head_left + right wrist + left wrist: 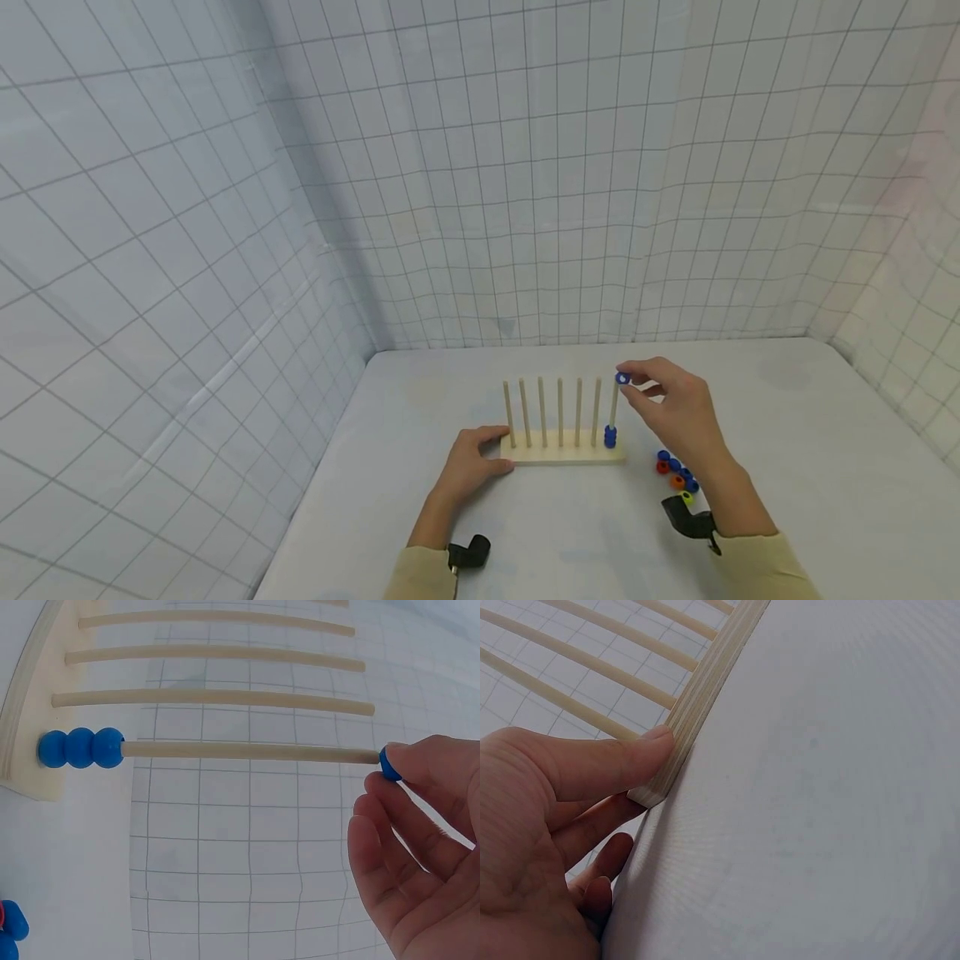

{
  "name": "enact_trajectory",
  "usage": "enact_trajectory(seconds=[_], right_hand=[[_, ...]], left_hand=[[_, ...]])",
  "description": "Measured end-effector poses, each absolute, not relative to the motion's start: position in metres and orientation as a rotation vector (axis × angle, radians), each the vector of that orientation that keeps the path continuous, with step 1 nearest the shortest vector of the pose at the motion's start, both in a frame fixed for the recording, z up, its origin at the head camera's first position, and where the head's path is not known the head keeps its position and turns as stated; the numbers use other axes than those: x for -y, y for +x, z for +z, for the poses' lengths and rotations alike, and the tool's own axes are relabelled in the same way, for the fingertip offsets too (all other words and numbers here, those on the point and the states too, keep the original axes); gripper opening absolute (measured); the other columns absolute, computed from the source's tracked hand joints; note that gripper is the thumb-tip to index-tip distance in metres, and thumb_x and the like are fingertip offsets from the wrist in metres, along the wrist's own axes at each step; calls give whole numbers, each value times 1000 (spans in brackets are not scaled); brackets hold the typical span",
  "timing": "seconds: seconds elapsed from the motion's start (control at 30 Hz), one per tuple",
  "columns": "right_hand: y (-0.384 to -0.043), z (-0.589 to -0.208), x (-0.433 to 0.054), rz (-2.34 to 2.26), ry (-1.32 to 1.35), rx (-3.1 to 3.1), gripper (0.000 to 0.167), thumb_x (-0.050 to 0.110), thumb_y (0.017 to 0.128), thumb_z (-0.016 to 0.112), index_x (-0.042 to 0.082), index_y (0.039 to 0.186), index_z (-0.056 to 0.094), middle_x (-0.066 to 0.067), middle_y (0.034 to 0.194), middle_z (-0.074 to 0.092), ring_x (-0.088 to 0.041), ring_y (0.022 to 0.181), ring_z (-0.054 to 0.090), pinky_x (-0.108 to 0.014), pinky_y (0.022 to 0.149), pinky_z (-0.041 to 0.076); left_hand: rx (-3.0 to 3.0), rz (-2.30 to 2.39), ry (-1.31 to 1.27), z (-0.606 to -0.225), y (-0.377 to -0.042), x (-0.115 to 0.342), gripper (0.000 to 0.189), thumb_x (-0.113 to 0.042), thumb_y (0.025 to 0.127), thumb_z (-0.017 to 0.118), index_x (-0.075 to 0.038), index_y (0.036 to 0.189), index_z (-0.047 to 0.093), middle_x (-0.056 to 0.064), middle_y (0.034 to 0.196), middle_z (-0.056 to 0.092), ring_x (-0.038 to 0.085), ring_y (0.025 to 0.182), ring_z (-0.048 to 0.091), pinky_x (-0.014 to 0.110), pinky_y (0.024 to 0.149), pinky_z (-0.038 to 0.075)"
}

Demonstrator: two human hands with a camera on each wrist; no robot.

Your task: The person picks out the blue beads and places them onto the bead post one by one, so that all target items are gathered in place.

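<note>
A pale wooden peg board [562, 455] with several upright pegs stands on the table. My left hand [467, 463] grips its left end, thumb on the front edge and fingers behind. In the left wrist view, the thumb presses the layered edge [705, 690] of the board. My right hand [675, 408] pinches a blue bead [622, 378] between thumb and forefinger, right at the top of the rightmost peg [247, 751]. At that peg's foot sit three stacked blue beads [80, 748]. The other pegs bear no beads.
Loose beads lie on the table under the right forearm: several blue ones [674, 465], a red bead [662, 467], an orange bead [677, 482] and a yellow bead [687, 497]. Grid-patterned white sheets [525, 208] hang behind and beside the white table [360, 500].
</note>
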State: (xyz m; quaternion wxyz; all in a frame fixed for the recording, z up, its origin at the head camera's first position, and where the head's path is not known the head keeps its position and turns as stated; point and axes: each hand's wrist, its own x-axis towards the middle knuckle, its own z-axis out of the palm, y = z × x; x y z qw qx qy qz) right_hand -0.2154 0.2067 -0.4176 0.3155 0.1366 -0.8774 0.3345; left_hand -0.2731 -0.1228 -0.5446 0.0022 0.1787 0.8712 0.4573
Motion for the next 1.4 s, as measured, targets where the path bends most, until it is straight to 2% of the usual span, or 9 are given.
enact_trajectory(seconds=[0.1, 0.37, 0.67, 0.93, 1.4], right_hand=[[-216, -419, -206, 877, 362, 2306, 29, 7, 86, 79, 14, 114, 74, 5, 104, 70, -13, 92, 64, -25, 74, 58], [-218, -425, -206, 892, 378, 2289, 31, 4, 86, 80, 13, 115, 73, 3, 104, 71, -14, 91, 64, -33, 73, 60], [-220, -429, -205, 892, 369, 2294, 33, 5, 86, 80, 15, 116, 73, 5, 104, 71, -12, 90, 65, -29, 73, 59], [-222, -430, -204, 906, 371, 2299, 32, 7, 87, 79, 14, 118, 72, 4, 104, 71, -12, 89, 65, -34, 72, 60], [-222, -430, -204, 941, 362, 2324, 32, 9, 90, 77, 15, 120, 72, 6, 103, 71, -11, 89, 65, -28, 71, 58]], left_hand=[[-2739, 1422, 566, -545, -273, 123, 55, -20, 76, 86, -12, 128, 70, 7, 132, 65, 34, 127, 50, 56, 108, 37], [-2743, 1412, 565, -547, -272, 123, 54, -20, 76, 86, -12, 128, 70, 7, 131, 65, 33, 125, 50, 56, 107, 38], [-2732, 1418, 539, -547, -270, 123, 55, -20, 77, 86, -13, 129, 69, 6, 133, 64, 31, 126, 50, 55, 108, 37], [-2744, 1407, 544, -546, -270, 123, 55, -21, 77, 86, -13, 129, 70, 5, 131, 64, 31, 124, 50, 55, 107, 38], [-2747, 1420, 568, -542, -271, 122, 55, -19, 77, 86, -10, 128, 70, 8, 131, 65, 33, 125, 51, 55, 108, 37]])
